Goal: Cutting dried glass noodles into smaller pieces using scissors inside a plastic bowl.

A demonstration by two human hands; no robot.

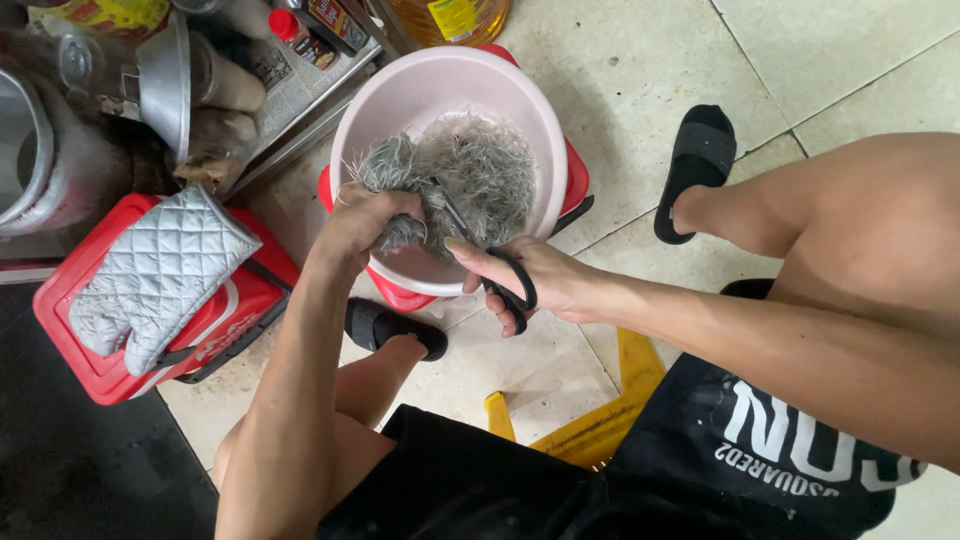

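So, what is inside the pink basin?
The pink basin holds a tangled grey fibrous mass. The left hand grips one clump; scissors in the right hand reach in. The basin's bottom is covered.

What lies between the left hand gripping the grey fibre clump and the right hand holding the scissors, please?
In the head view, the scissors' blades bridge the gap between the left hand and the right hand, over the grey fibre clump in the pink basin.

Soft, even daylight; faint shadows on the floor tiles [640, 90]; sharp focus, slight wide-angle stretch at edges.
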